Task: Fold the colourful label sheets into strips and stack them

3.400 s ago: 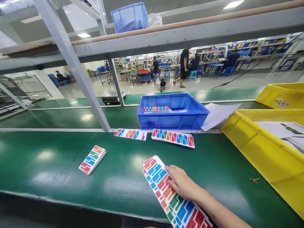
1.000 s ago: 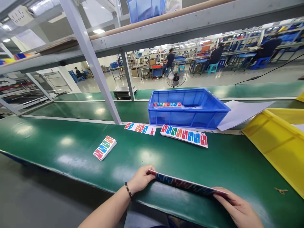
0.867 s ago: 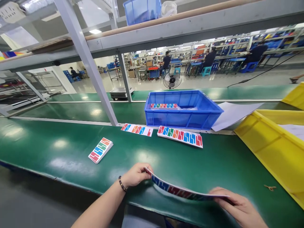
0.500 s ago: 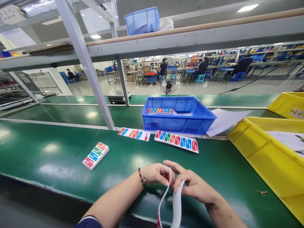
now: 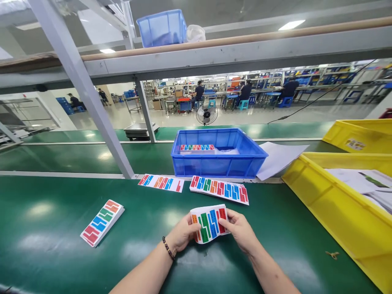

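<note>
Both my hands hold a white printed paper strip with red, blue, green and orange zigzag shapes. It is bent over on itself above the green work surface. My left hand grips its left end, thumb on the front. At the right end my right hand pinches it, thumb on the red shape. Behind my hands lies a stack of similar printed strips, and left of that a single printed strip with gaps between its shapes. A smaller stack of shorter printed strips sits farther left.
A blue bin with printed strips inside stands behind the stacks. On the right are a yellow bin holding papers and a white sheet leaning near it. A metal post rises on the left. People sit working far behind.
The strip lay under my right hand, then both hands stretched it lengthwise. It has since been bent double, and my hands have come close together with its printed side facing me.
</note>
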`<state>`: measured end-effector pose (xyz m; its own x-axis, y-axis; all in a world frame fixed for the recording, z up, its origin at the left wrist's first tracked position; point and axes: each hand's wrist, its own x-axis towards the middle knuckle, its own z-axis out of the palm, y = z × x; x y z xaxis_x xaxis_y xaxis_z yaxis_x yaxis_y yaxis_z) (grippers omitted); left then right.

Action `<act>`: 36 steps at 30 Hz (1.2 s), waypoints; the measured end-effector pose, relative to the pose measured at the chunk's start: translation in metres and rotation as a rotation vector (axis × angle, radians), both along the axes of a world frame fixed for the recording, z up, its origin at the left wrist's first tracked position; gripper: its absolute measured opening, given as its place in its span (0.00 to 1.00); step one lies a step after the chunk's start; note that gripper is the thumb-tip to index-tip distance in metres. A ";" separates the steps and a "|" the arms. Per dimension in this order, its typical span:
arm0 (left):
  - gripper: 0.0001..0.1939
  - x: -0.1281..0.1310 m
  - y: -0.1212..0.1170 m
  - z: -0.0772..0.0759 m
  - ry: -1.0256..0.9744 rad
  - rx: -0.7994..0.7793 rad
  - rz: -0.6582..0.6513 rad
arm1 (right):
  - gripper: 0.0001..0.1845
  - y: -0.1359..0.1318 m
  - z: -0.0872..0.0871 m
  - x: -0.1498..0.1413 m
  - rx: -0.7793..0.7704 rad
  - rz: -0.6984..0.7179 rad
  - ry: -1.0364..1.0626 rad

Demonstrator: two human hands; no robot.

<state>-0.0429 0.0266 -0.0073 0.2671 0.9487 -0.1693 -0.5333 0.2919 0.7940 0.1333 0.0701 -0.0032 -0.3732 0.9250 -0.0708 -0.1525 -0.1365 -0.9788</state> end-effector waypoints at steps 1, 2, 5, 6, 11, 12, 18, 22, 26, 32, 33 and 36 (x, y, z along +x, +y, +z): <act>0.28 0.001 0.000 -0.001 0.037 0.003 0.024 | 0.17 -0.001 -0.006 -0.001 0.028 -0.037 0.021; 0.28 0.002 0.000 -0.001 0.060 0.000 0.046 | 0.19 -0.002 -0.010 -0.002 0.054 -0.075 0.046; 0.25 0.007 -0.001 -0.001 0.083 -0.011 0.098 | 0.30 -0.009 -0.017 -0.004 0.085 -0.159 0.109; 0.24 0.008 -0.001 0.000 0.089 -0.007 0.109 | 0.31 -0.010 -0.016 -0.004 0.083 -0.168 0.114; 0.23 0.009 -0.003 -0.001 0.135 0.038 0.115 | 0.20 -0.015 -0.005 -0.001 0.086 -0.146 0.031; 0.23 0.009 -0.003 -0.001 0.146 0.047 0.116 | 0.19 -0.016 -0.004 0.000 0.092 -0.144 0.015; 0.20 0.007 -0.003 -0.007 0.227 0.092 0.153 | 0.19 -0.016 -0.002 0.001 0.121 -0.170 -0.037; 0.18 0.007 -0.003 -0.011 0.308 0.118 0.201 | 0.20 -0.017 -0.002 0.000 0.128 -0.195 -0.050; 0.15 0.007 -0.003 -0.014 0.502 0.114 0.310 | 0.17 -0.015 0.000 -0.001 0.132 -0.198 -0.049; 0.15 0.002 -0.001 -0.010 0.599 0.149 0.303 | 0.15 -0.008 0.001 0.005 0.036 -0.046 -0.100; 0.15 0.001 0.000 -0.008 0.585 0.126 0.282 | 0.15 -0.006 0.001 0.006 0.008 -0.016 -0.118; 0.16 -0.004 0.006 -0.003 0.451 0.023 0.215 | 0.16 -0.004 -0.002 0.007 -0.081 0.017 -0.113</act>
<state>-0.0472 0.0323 -0.0105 -0.0298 0.9791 -0.2010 -0.1815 0.1925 0.9644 0.1405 0.0658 -0.0051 -0.3740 0.9084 -0.1870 -0.0393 -0.2169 -0.9754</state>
